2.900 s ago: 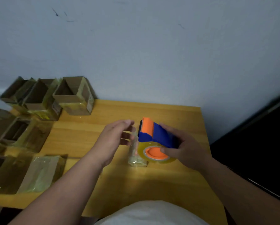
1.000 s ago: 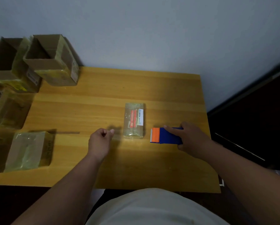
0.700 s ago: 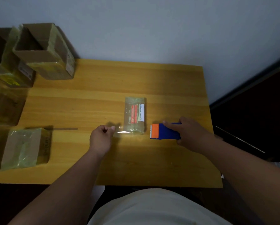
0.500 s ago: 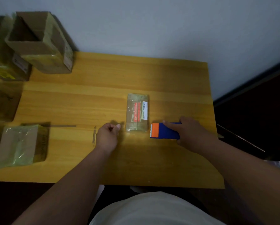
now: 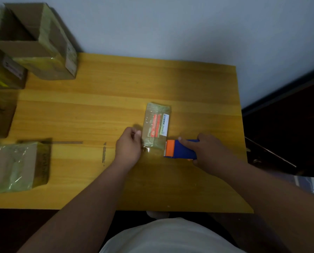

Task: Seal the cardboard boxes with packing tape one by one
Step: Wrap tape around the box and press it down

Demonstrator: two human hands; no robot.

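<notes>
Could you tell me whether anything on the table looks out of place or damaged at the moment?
Little stands out. A thin dark strip lies loose on the wooden table left of the left hand; what it is cannot be told. The small taped box looks intact.

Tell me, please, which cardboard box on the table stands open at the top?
The tall box at the far left corner, against the wall; the small labelled box between the hands is closed.

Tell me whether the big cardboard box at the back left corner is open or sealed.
Open. The cardboard box shows its hollow brown inside through the open top; no flaps or tape close it.
</notes>
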